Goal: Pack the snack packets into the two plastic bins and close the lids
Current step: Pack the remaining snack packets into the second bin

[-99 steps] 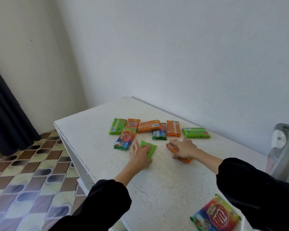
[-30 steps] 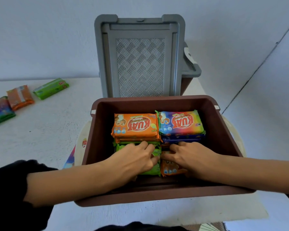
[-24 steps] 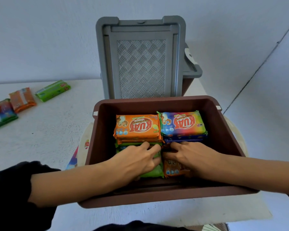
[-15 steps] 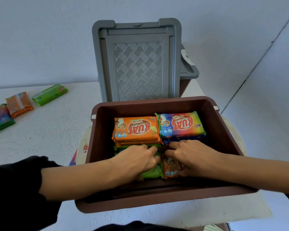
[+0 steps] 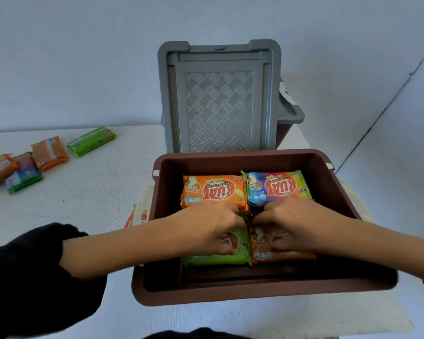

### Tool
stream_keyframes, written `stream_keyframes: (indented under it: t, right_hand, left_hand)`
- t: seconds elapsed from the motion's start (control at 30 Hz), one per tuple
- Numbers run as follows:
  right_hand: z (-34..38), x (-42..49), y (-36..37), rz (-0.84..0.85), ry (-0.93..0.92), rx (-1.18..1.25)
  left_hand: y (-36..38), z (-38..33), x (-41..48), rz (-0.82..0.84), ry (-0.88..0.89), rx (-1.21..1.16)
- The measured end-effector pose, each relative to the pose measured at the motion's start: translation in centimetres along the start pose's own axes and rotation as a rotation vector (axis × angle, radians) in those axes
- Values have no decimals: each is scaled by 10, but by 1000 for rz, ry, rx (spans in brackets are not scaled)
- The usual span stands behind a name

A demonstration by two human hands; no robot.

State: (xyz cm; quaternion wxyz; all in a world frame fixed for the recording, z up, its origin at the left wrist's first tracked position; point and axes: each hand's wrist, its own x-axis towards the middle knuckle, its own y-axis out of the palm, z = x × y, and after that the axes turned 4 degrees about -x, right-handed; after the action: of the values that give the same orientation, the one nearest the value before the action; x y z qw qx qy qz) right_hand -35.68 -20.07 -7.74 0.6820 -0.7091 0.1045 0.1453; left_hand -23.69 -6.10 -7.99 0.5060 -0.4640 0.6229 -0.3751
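My left hand (image 5: 213, 228) grips the green snack packet (image 5: 220, 259) and my right hand (image 5: 294, 221) grips the orange snack packet (image 5: 279, 255) beside it, both lying in the near half of the brown bin (image 5: 328, 182). Just behind them sit an orange KUAT packet (image 5: 213, 189) and a rainbow KUAT packet (image 5: 279, 185), and the grey lid (image 5: 219, 99) stands upright.

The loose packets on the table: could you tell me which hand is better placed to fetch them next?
Left, probably. Those loose packets lie on the left hand's side of the bin; the right hand would have to cross it.
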Motion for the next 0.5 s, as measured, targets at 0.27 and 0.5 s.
stream_keyframes:
  t: [0.27, 0.5]
  right_hand:
    - [19, 31, -80, -336, -83, 301]
    - [68, 117, -114, -426, -291, 385]
  left_hand:
    - [-65, 38, -75, -578, -127, -412]
    - [-46, 91, -158, -771, -544, -415]
